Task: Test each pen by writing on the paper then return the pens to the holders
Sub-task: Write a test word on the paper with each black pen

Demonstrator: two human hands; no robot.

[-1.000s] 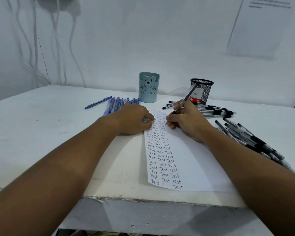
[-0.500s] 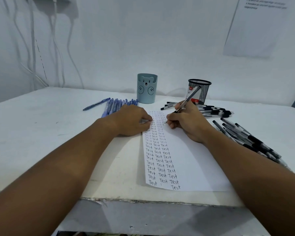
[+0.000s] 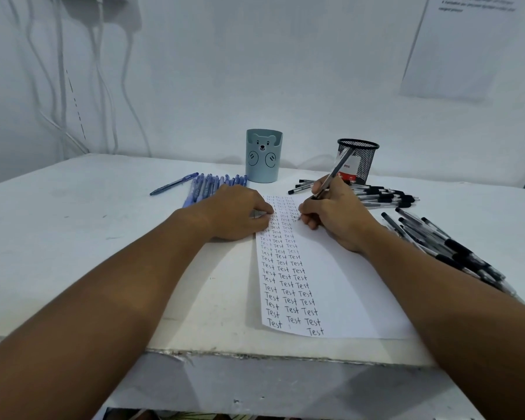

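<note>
Desk (image 3: 73, 237) is white and scuffed, front edge chipped, pushed into a corner of white walls. Cables (image 3: 103, 86) hang down the left wall; a printed sheet (image 3: 455, 47) is stuck up at the right, text too small to read.

Paper (image 3: 331, 283) lies lengthwise mid-desk, three columns of "Test" down its left side. Left hand (image 3: 237, 213) rests on the paper's left edge, fingers curled under, pinning it; whether it holds anything I cannot tell. Right hand (image 3: 334, 219) grips a black pen (image 3: 334, 174), tip on the paper near the top of the third column, barrel tilted back toward the mesh holder (image 3: 361, 162).

Bear holder (image 3: 263, 156) stands at the back, blue pens (image 3: 209, 186) flat beside it on the left. Black pens sit in two piles: one (image 3: 376, 197) in front of the mesh holder, a bigger one (image 3: 446, 247) along the right forearm.
</note>
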